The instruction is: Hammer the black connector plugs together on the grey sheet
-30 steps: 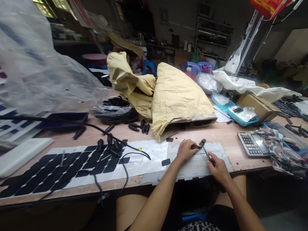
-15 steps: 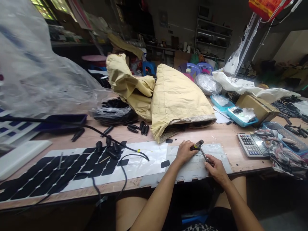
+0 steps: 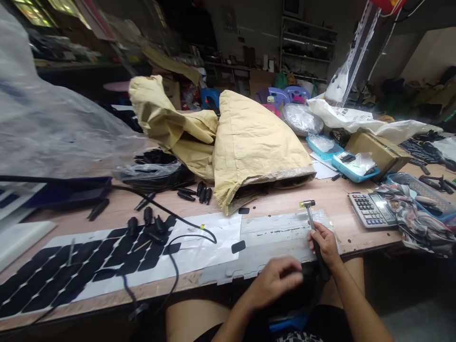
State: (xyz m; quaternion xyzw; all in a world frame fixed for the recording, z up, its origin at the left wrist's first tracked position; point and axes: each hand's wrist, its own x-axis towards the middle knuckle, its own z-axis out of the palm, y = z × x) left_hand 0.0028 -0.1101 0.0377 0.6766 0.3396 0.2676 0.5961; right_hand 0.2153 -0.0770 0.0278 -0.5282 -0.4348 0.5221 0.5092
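Observation:
My right hand (image 3: 325, 244) grips the handle of a small hammer (image 3: 308, 212), whose head points away over a grey metal plate (image 3: 278, 235) at the table's front edge. My left hand (image 3: 277, 280) is pulled back below the table edge, fingers curled around a small dark part that is blurred. A flexible panel of black cells on white backing (image 3: 107, 256) lies to the left, with black cables (image 3: 171, 221) and connectors (image 3: 149, 221) across it.
A yellow-brown paper sack (image 3: 249, 142) lies open behind the plate. Loose black connectors (image 3: 199, 194) sit beside it. A calculator (image 3: 370, 210), blue trays (image 3: 352, 166), a cardboard box (image 3: 377, 149) and patterned cloth (image 3: 409, 218) crowd the right. Clear plastic sheeting (image 3: 46, 123) covers the left.
My left hand left the plate and drew back toward my lap with the small dark part. The hammer in my right hand now points away, head raised over the plate. The view shifted right.

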